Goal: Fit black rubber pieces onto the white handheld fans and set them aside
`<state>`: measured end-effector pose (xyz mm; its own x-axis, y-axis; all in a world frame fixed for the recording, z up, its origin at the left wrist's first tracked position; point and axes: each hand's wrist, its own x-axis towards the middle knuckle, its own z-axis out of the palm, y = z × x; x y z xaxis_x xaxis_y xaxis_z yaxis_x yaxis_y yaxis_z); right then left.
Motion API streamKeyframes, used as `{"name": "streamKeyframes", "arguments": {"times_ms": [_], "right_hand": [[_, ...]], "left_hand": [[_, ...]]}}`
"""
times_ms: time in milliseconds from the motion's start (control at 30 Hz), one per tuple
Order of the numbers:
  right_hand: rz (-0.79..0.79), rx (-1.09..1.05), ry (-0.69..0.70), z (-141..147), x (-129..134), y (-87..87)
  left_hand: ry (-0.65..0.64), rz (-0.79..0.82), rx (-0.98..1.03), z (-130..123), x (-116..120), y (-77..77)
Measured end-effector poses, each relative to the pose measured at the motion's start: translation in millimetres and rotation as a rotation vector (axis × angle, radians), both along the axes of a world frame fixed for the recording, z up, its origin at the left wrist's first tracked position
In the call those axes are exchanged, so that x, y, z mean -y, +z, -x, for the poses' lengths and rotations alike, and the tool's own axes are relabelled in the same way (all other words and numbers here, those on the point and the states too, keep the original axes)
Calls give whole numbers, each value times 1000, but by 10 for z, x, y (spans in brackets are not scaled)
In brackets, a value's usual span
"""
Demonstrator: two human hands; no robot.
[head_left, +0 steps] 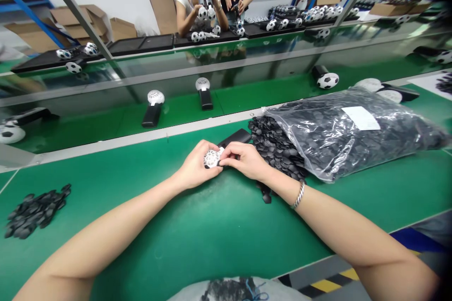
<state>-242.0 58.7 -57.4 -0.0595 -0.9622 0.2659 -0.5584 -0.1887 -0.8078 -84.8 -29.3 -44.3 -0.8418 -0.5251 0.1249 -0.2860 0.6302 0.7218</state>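
Note:
My left hand (195, 165) is closed around the white lattice ball head (212, 158) of a ball-headed handheld device. Its black handle (236, 138) points away to the right, partly behind my right fingers. With thumb and forefinger pinched, my right hand (243, 160) presses a small black plastic piece (221, 163) at the right edge of the ball head; the fingers cover much of it. Just right of that hand, a heap of flat black pieces (277, 143) spills from a clear plastic bag (332, 155).
A smaller pile of black pieces (38, 210) lies at the left. Beyond the metal rail (169, 128), a green conveyor belt (240, 94) carries similar devices (153, 108). Across it, two people (201, 4) handle football-patterned devices near black trays (141, 45).

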Motion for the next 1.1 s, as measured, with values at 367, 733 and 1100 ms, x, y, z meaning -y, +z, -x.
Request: {"name": "streamKeyframes", "arguments": {"times_ms": [367,733,1100], "right_hand": [[86,11,-104,28,-6,-4],[-222,-605,-288,421,-173,190],[-385,-945,-350,605,-143,192]], "left_hand": [[195,-177,-117,119,48,-20],[602,276,28,979,1533,4],[500,101,235,1977,1326,-13]]}}
